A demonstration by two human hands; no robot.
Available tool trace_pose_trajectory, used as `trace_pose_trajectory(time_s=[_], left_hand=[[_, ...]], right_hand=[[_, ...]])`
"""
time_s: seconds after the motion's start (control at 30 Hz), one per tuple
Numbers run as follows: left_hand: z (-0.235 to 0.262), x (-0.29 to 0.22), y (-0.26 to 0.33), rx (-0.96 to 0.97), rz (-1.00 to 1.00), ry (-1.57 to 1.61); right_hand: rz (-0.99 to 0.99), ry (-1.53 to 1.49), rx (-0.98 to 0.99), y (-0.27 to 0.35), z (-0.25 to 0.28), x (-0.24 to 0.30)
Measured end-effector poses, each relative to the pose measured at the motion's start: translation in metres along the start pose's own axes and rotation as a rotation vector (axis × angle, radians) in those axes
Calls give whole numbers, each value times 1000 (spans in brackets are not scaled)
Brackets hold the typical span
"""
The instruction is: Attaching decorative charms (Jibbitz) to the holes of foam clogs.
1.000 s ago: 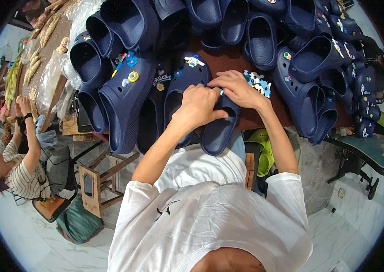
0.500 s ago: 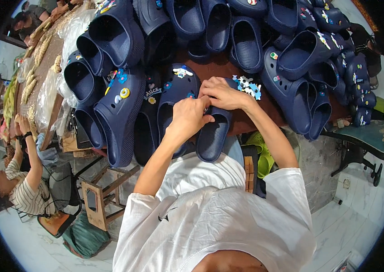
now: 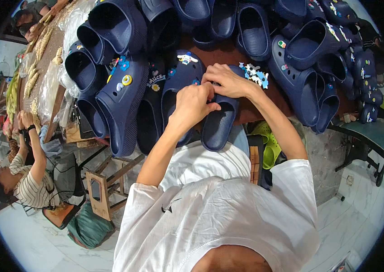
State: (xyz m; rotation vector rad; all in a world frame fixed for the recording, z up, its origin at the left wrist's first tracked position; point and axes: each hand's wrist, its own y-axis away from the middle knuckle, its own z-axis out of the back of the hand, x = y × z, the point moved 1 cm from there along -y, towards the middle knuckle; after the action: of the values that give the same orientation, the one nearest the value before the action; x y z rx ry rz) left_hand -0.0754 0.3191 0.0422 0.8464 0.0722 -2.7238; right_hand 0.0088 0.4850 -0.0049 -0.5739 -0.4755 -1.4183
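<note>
Hold the navy clog [image 3: 219,128] steady, its heel jutting past the worktop's [image 3: 249,111] front edge, while your left hand [image 3: 194,102] and right hand [image 3: 229,83] curl over its toe, though whether either grip pinches anything cannot be told.

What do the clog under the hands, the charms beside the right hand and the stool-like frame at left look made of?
Clog: probably moulded foam, matte, seamless-looking. Charms: likely rubber or plastic, smooth, brightly coloured. Frame: apparently wood, brown boards, seemingly unpainted.
</note>
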Motion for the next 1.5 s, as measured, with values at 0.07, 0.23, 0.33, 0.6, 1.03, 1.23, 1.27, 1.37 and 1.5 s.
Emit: trace_pose_trajectory(time_s=[0.07,0.23,0.33,0.6,1.03,1.23,1.27,1.37,1.5], left_hand=[[0,-1,0,-1,-6,9],[-1,-2,2,-5,-17,0],[1,-1,1,-7,5,13],[2,-2,-1,14,21,76],[-13,-6,7,-14,-93,14],[-16,-2,7,-49,-57,118],[-17,-1,7,-61,-63,137],[-17,-2,6,-77,-82,162],[-14,-3,4,-69,-112,221]], right_hand=[[-20,43,26,1,2,3],[55,-36,-6,1,-5,-3],[44,-79,-45,-1,-6,-2],[-59,-177,-327,5,-5,1],[-443,289,-870,84,6,-21],[-230,140,-772,78,-6,38],[-219,140,-751,78,-11,51],[-237,83,-735,78,-31,75],[-211,145,-746,83,-43,72]])
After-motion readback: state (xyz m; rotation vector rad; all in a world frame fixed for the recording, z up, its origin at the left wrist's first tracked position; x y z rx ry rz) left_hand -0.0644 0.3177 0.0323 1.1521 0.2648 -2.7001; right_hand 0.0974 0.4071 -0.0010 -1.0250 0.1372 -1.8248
